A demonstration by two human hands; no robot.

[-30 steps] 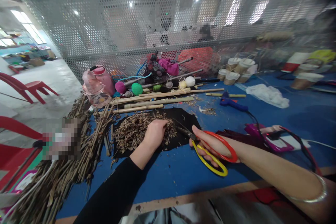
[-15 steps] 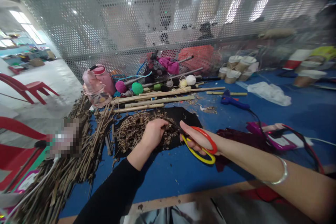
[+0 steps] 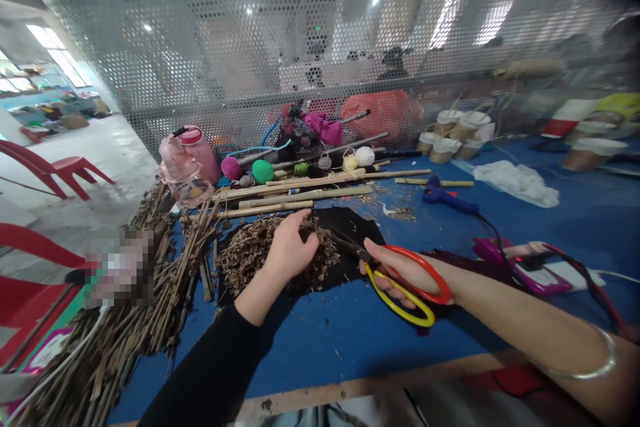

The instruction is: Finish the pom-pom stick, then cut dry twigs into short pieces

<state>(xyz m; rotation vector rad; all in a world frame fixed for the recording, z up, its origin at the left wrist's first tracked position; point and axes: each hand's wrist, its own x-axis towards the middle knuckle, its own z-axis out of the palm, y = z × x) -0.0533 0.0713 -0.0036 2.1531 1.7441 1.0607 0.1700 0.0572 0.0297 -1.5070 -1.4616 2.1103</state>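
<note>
A heap of short brown twig pieces [image 3: 250, 252] lies on a black cloth [image 3: 353, 272] in the middle of the blue table. Over the right side of this heap is my left hand [image 3: 293, 247], thumb and fingers apart, with nothing visible in its grasp; its fingertips reach down toward the twigs. My right hand [image 3: 395, 270] grips a pair of scissors [image 3: 417, 317] with one red and one yellow handle. The dark blades point left to the edge of the heap, close to my left hand, and their tips are hard to make out.
Long dry sticks [image 3: 107, 340] are piled at the left edge. Bamboo sticks [image 3: 305, 197] and yarn balls [image 3: 263, 171] lie behind the heap. To the right are a blue glue gun [image 3: 450, 200], a purple power strip [image 3: 530, 273] and paper cups [image 3: 445, 149]. A perforated metal screen [image 3: 225, 47] stands behind.
The fingers of my left hand have spread from a pinch. My right hand and the scissors have drawn back to the right, away from my left hand.
</note>
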